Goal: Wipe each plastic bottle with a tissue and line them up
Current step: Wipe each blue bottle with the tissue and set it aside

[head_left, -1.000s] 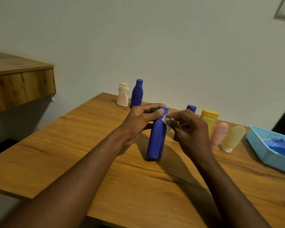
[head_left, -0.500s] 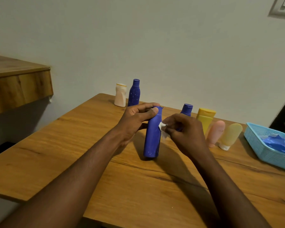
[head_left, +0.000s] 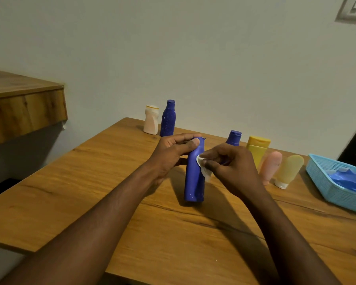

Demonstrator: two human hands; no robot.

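Note:
A tall blue bottle [head_left: 194, 182] stands upright on the wooden table [head_left: 90, 192]. My left hand [head_left: 174, 150] grips its neck near the cap. My right hand [head_left: 230, 165] pinches a small white tissue [head_left: 202, 165] and presses it against the bottle's upper right side. At the back left stand a cream bottle [head_left: 151, 119] and a speckled blue bottle [head_left: 168, 118] side by side. Behind my right hand are another blue bottle [head_left: 234, 138], a yellow bottle [head_left: 257, 148], a pink tube [head_left: 270, 166] and a pale yellow tube [head_left: 288, 170].
A light blue plastic basket [head_left: 325, 188] with blue material inside sits at the table's right edge. A wooden shelf [head_left: 23, 108] juts out at the left, above the table. The wall runs close behind the bottles.
My right hand has slid the tissue down from the bottle's cap to its upper body. My left hand keeps its grip on the neck.

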